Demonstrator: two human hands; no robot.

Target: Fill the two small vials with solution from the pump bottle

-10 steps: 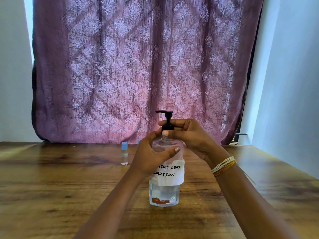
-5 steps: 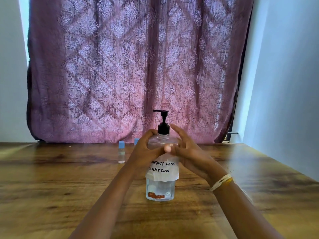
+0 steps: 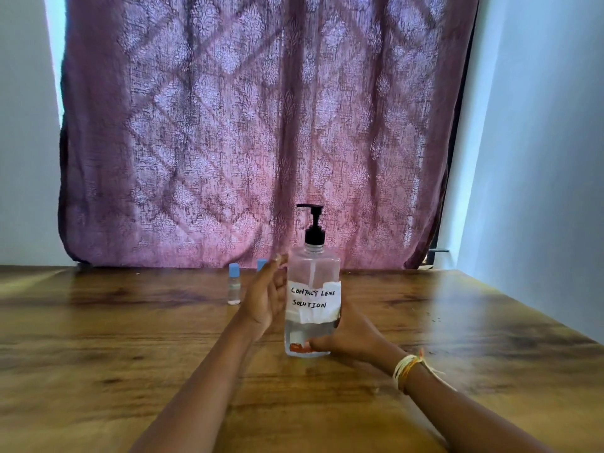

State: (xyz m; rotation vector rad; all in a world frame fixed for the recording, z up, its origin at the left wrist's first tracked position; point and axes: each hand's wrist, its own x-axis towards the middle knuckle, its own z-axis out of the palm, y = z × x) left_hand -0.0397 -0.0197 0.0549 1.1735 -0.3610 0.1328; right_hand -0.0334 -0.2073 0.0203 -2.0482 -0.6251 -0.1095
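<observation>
A clear pump bottle (image 3: pixel 312 273) with a black pump and a white label reading "CONTACT LENS SOLUTION" stands upright mid-table. My right hand (image 3: pixel 351 338) wraps its lower part, thumb across the front near the base. My left hand (image 3: pixel 266 297) is held flat beside the bottle's left side, fingers straight, with the fingertips close to its shoulder. One small vial (image 3: pixel 234 286) with a blue cap stands behind and to the left. Of the second vial (image 3: pixel 260 263) only the blue cap shows above my left hand.
The wooden table (image 3: pixel 114 338) runs to a purple patterned curtain (image 3: pixel 245 125) at the back. Its right edge runs along a pale wall (image 3: pixel 539 158). A band of threads circles my right wrist (image 3: pixel 407 371).
My right hand has slid from the bottle's neck down to its base. My left hand has loosened from the bottle's shoulder and now lies open along its side.
</observation>
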